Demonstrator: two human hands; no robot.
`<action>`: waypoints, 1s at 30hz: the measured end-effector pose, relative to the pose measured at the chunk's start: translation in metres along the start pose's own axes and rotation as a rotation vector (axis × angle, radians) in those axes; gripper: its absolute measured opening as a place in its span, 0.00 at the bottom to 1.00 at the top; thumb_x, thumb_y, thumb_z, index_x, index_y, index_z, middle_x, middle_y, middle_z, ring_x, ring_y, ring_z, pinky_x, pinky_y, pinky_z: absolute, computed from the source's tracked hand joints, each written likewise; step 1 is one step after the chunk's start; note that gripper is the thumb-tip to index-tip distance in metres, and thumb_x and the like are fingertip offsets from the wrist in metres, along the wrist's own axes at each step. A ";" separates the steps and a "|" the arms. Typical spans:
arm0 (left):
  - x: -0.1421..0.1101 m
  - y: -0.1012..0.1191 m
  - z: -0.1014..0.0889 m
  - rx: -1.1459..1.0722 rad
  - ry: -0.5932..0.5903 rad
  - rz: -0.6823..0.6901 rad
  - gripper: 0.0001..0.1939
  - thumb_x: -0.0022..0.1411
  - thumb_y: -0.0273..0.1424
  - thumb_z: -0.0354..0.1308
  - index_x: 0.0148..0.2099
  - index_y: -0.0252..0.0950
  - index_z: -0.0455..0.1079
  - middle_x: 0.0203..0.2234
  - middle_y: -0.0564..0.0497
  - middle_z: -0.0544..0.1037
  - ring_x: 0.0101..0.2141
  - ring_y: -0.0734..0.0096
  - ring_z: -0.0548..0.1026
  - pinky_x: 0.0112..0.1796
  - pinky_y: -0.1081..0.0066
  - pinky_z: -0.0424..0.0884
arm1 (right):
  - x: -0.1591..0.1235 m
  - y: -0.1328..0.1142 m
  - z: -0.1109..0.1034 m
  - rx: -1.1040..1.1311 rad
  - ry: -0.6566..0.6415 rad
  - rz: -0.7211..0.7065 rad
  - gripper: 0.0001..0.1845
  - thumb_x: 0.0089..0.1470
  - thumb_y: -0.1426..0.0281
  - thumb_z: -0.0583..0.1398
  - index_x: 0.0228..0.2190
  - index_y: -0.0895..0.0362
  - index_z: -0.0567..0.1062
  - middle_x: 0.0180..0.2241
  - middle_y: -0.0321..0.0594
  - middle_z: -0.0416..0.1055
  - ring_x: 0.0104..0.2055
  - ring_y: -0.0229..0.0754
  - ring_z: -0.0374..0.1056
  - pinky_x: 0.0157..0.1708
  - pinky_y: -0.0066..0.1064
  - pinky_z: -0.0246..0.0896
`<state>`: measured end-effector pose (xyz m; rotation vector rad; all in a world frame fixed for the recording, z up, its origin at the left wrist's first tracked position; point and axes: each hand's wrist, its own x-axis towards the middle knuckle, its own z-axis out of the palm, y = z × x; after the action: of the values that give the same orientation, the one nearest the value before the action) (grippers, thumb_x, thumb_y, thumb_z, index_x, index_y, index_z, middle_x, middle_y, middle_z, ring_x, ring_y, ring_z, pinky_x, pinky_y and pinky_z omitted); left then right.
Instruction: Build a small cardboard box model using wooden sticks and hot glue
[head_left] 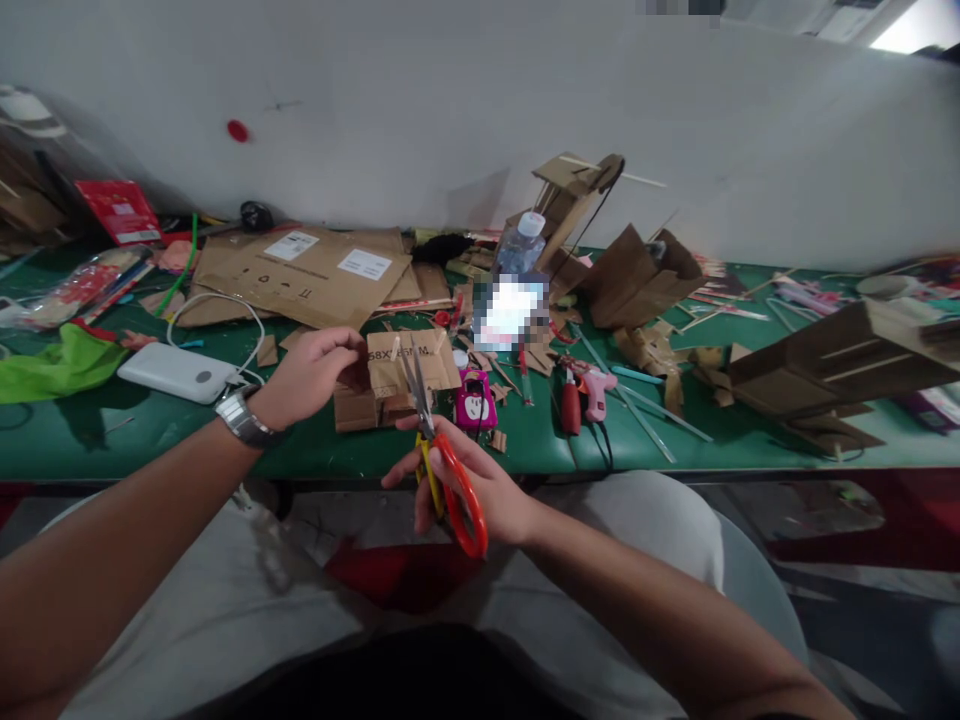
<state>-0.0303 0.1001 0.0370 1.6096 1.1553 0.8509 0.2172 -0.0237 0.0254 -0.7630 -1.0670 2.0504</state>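
My right hand (480,480) grips a pair of scissors (463,490) with orange and yellow handles. The narrow metal blades point up and away from me, nearly together, in front of a small folded cardboard piece (390,370) with printed lettering. Some fingers of this hand stretch out to the left, past the handles. My left hand (311,375), with a watch on the wrist, hovers at the cardboard's left edge. Its fingers are loosely bent and apart; whether their tips touch the cardboard is unclear. A magenta box-shaped device (475,400) stands just right of the cardboard.
A white power bank (178,372) with a cable lies left, before a large cardboard sheet (300,270). Behind the bright phone-like screen (510,312) stands a plastic bottle (521,245). A pink glue gun (598,392) and cardboard constructions (817,360) occupy the right, among scraps and sticks.
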 end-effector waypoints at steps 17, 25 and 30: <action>-0.006 0.014 0.011 -0.087 -0.047 -0.101 0.33 0.51 0.64 0.75 0.30 0.36 0.84 0.27 0.46 0.85 0.29 0.63 0.82 0.35 0.66 0.83 | 0.002 -0.017 -0.004 -0.041 0.012 0.040 0.38 0.58 0.40 0.70 0.56 0.51 0.68 0.36 0.35 0.84 0.19 0.34 0.75 0.18 0.22 0.67; -0.003 -0.002 0.015 -0.272 -0.013 -0.122 0.31 0.52 0.60 0.77 0.31 0.33 0.82 0.29 0.44 0.84 0.32 0.65 0.82 0.39 0.65 0.82 | -0.018 -0.018 0.012 -0.035 -0.051 0.173 0.35 0.57 0.37 0.68 0.44 0.51 0.65 0.23 0.30 0.79 0.16 0.34 0.70 0.16 0.21 0.65; -0.002 0.001 0.015 -0.294 0.000 -0.105 0.29 0.53 0.56 0.78 0.30 0.33 0.81 0.27 0.45 0.83 0.29 0.66 0.81 0.35 0.65 0.81 | -0.023 -0.023 0.020 -0.070 -0.092 0.273 0.37 0.54 0.34 0.69 0.40 0.51 0.63 0.17 0.23 0.71 0.12 0.32 0.63 0.12 0.19 0.59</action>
<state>-0.0172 0.0936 0.0330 1.2979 1.0502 0.9057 0.2229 -0.0409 0.0589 -0.8983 -1.1427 2.3068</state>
